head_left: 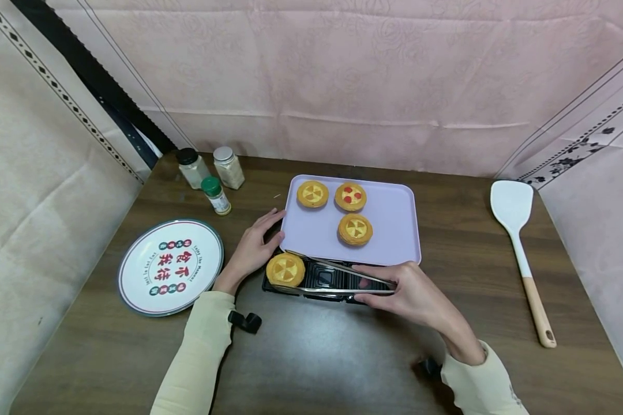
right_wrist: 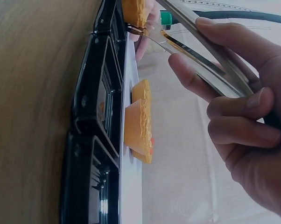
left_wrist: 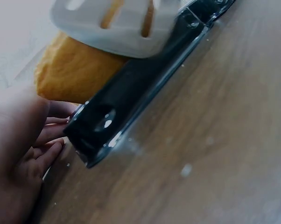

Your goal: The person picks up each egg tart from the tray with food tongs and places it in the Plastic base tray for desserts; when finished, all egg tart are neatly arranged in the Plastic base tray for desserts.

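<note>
My right hand (head_left: 410, 291) grips metal tongs (head_left: 337, 291) near their closed end, thumb on one arm and fingers on the other. The slotted tips lie on either side of a yellow egg tart (head_left: 285, 270) at the left end of a black plastic tray (head_left: 324, 278) with square compartments. How deep the tart sits there I cannot tell. My left hand (head_left: 251, 251) rests by that tray's left end, fingers extended toward a lilac tray (head_left: 391, 225). In the left wrist view, its fingers (left_wrist: 52, 133) are beside the black tray's end, partly hidden behind it.
On the lilac tray sit a tart with red dots (head_left: 351, 196) and two plain tarts. Left are a round white lid (head_left: 171, 268) and several seasoning jars, one green-capped (head_left: 216, 196). A white spatula with a wooden handle (head_left: 537, 308) lies right. Cloth walls surround the table.
</note>
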Demonstrator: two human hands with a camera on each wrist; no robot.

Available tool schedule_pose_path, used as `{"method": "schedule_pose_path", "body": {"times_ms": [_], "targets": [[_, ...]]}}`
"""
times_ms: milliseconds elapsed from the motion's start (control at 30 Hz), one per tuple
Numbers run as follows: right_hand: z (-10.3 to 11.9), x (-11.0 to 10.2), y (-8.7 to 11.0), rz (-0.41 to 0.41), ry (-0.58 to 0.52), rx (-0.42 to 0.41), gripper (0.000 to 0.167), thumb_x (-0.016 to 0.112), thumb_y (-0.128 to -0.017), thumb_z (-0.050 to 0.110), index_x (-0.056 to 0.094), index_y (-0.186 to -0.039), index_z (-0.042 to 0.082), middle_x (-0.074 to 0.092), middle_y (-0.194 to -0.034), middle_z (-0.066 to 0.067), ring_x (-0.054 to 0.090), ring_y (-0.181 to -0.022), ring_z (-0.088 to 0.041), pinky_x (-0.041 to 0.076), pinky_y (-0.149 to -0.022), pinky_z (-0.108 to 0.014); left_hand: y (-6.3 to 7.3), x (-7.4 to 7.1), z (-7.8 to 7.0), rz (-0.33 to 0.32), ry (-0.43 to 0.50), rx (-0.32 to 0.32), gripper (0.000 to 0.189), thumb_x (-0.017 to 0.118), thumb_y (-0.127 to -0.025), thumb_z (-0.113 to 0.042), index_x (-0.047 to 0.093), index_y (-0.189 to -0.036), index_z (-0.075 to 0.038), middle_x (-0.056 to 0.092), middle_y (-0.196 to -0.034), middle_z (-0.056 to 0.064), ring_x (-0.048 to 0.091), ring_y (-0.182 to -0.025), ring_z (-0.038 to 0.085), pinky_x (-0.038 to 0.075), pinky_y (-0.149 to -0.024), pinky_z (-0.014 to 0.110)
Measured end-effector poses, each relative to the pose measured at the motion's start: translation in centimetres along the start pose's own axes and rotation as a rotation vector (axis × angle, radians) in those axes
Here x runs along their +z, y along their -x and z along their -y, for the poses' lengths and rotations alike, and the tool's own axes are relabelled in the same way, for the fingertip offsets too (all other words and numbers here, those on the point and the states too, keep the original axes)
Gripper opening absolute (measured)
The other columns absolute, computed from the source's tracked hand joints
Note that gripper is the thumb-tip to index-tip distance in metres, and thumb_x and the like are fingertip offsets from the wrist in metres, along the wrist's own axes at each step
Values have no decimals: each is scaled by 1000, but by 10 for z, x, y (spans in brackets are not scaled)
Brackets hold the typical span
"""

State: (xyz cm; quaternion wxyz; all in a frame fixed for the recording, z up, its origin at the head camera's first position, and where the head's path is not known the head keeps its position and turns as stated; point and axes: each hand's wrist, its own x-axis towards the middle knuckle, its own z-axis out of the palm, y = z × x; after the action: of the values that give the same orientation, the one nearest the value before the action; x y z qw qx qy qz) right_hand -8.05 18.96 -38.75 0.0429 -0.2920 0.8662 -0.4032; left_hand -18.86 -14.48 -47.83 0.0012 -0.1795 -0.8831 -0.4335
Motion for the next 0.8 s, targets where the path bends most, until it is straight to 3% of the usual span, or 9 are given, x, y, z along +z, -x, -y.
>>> {"method": "schedule_pose_path", "body": {"times_ms": [167,433,500,667,800], "targets": [[0,1,0,0,13,0,42,82,-81,27,72,-120,19,67,-85,20,58,-76,-8,46,-55,-21,0,1,0,-2,-2,-1,50,57,-100,-21,45,-148,-15,37,-154,9,27,-143,19,27,-112,50],[0,-5,0,21,-43,46,47,82,-80,30,69,-124,21,70,-91,13,61,-87,-11,49,-60,-22,1,0,0,-2,-1,-3,50,57,-100,-21,44,-149,-16,36,-154,10,27,-143,19,27,-112,51],[-1,-10,2,5,-51,55,48,82,-80,34,68,-125,24,71,-93,11,59,-77,-9,47,-57,-21,2,0,0,-6,-1,4,50,57,-100,-20,45,-148,-15,36,-154,11,27,-143,20,27,-112,51],[0,-27,7,-106,-39,95,48,81,-80,38,67,-126,31,71,-94,14,40,-49,-4,33,-40,-23,2,0,0,-11,1,23,49,57,-100,-20,45,-148,-13,37,-154,11,28,-143,21,27,-111,51],[1,-41,8,-263,-2,174,48,81,-80,37,67,-126,31,72,-95,13,46,-52,-7,36,-40,-24,2,1,0,-2,12,18,50,57,-101,-20,44,-148,-13,35,-154,11,27,-144,21,28,-111,52]]}}
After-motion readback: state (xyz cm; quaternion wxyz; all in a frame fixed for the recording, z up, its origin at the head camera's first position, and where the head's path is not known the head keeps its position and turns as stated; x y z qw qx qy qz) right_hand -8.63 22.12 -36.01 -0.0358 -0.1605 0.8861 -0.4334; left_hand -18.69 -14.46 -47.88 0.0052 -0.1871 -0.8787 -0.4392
